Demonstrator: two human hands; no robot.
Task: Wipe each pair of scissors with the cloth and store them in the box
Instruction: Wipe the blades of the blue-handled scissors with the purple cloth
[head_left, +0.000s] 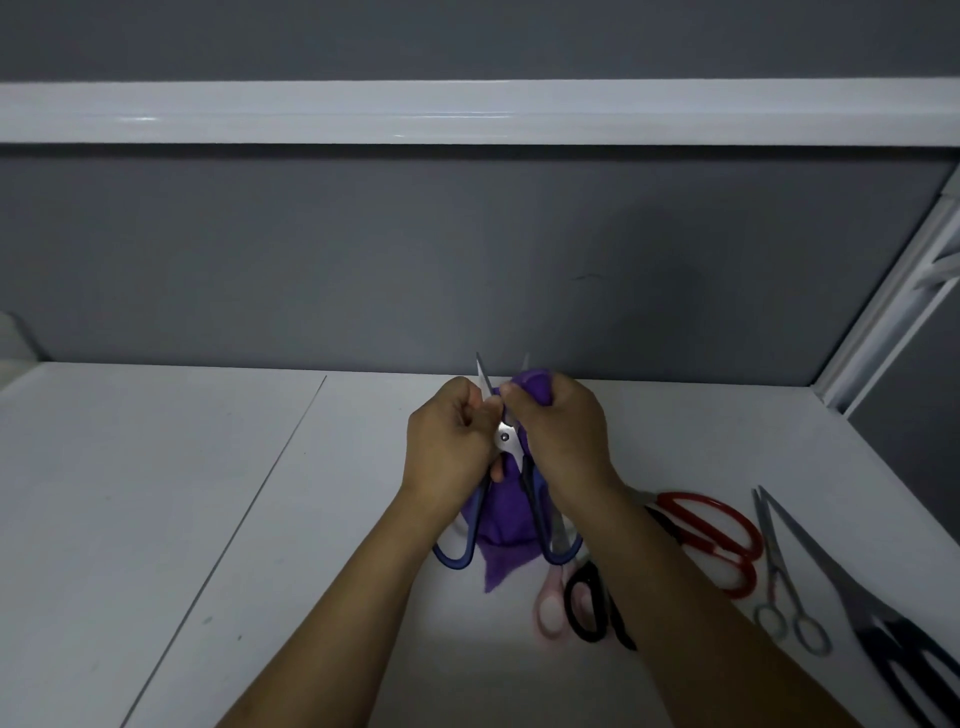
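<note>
White tabletop (208, 519): left hand (449, 441) grips blue-handled scissors (506, 441) splayed, exposing blades; right hand (563, 431) pinches purple cloth (506, 525), apparently around one blade.

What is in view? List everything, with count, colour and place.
Blue-handled steel scissors: 1, blue, held open, centre.
Purple cloth: 1, purple, over one blade.
Red-handled scissors: 1, red, table right.
Black-handled scissors: 1, black, under right forearm.
Pink-handled scissors: 1, pink, beside black pair.
Thin silver scissors: 1, silver, right of red.
Large dark-handled scissors: 1, dark, far right.
White table: 1, white, underneath.
Left hand: 1, grips scissors.
Right hand: 1, grips cloth.
</note>
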